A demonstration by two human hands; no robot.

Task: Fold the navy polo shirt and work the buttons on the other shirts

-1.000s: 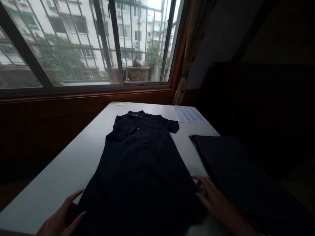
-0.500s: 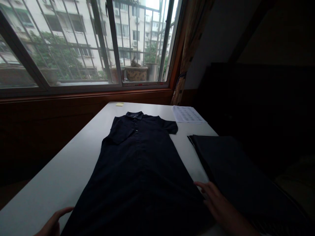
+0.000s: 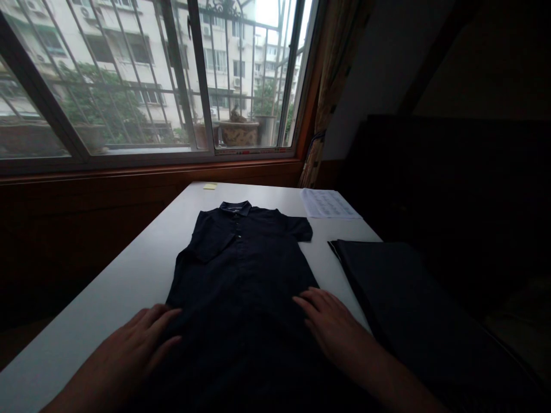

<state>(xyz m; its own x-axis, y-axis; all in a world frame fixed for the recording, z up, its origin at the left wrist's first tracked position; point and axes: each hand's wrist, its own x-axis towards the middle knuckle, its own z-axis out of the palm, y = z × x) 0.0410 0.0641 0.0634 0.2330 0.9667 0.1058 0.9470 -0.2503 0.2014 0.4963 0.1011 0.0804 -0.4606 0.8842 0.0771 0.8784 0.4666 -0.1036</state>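
Note:
A dark navy short-sleeved shirt (image 3: pixel 245 281) lies spread out, front up, with its collar at the far end. Its left-hand sleeve is folded in over the chest, while the right-hand one sticks out to the side. My left hand (image 3: pixel 135 338) is over the shirt's left edge, fingers stretched out and apart. On the opposite edge rests my right hand (image 3: pixel 329 318), its fingers extended over the fabric. Neither hand grips the cloth as far as I can see. The shirt's lower part fades into shadow.
The shirt lies on a white table (image 3: pixel 107 287). To the right is a dark folded cloth (image 3: pixel 400 292). Printed sheets (image 3: pixel 329 203) and a yellow sticky note (image 3: pixel 210 186) lie at the far end. Beyond stands a barred window (image 3: pixel 150 74) with a curtain (image 3: pixel 316 149).
Both hands have moved forward and inward from the shirt's lower side edges onto the fabric. The shirt's far end looks almost the same; the view has tilted slightly.

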